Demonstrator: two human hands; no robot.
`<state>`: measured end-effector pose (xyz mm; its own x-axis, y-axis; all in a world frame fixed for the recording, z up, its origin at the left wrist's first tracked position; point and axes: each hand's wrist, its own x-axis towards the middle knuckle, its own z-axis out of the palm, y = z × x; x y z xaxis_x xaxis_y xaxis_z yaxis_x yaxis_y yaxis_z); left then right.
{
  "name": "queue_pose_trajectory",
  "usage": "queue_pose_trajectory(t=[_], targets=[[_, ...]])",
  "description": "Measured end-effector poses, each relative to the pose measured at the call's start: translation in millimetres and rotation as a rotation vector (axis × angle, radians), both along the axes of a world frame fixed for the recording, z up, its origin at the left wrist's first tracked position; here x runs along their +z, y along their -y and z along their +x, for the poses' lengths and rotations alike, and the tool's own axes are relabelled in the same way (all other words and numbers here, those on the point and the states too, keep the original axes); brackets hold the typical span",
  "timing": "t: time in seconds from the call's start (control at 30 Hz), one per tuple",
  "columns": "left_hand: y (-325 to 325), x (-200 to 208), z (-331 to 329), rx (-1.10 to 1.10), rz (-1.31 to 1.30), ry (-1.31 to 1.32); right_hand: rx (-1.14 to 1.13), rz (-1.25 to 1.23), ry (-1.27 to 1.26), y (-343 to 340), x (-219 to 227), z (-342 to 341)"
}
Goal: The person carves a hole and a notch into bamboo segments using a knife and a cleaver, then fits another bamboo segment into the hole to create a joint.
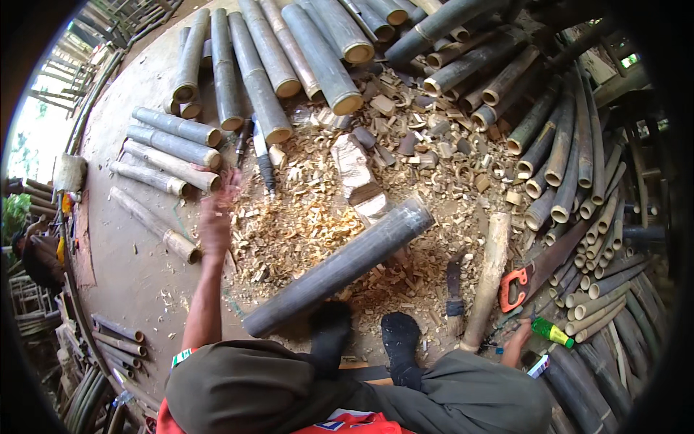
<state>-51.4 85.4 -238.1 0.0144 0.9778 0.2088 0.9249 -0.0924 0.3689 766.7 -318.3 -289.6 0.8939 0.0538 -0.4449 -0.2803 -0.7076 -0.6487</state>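
Note:
My left hand [217, 220] reaches forward over the ground, left of the wood shavings and close to the ends of short bamboo tubes [173, 146]. Its fingers are smeared by motion. Beyond them lie a knife with a dark wrapped handle [266, 172] and a slim dark tool [241, 143]. My right hand [515, 341] is low at the right, beside a green and yellow bottle [552, 333] and below an orange-handled saw [538, 273]; its fingers are hard to make out. A thick dark bamboo tube [336, 269] lies slanted before my feet, its far end by a chopped wooden block [354, 170].
Shavings and offcuts [311, 231] cover the middle ground. Long bamboo poles [264, 61] lie across the far side, and stacked tubes [571, 145] crowd the right. A pale log [490, 278] and a dark-handled brush [454, 293] lie right of my feet [401, 347].

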Motion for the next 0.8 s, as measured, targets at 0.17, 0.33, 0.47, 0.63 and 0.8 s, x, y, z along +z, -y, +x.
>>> queue_pose_trajectory(t=[0.17,0.33,0.47,0.63,0.8], targets=[[49,64,77,-0.026,-0.202,0.249,-0.241,0.51,0.025,-51,52,-82],[129,63,176,-0.19,-0.406,-0.023,-0.018,0.51,0.152,-166,138,-165],[107,62,176,-0.182,-0.502,0.163,0.346,0.636,0.101,-207,142,-205],[50,105,199,-0.13,-0.764,0.311,0.793,0.49,-0.184,-251,152,-254],[40,70,193,-0.165,-0.732,0.164,1.266,0.41,0.096,-301,145,-285]])
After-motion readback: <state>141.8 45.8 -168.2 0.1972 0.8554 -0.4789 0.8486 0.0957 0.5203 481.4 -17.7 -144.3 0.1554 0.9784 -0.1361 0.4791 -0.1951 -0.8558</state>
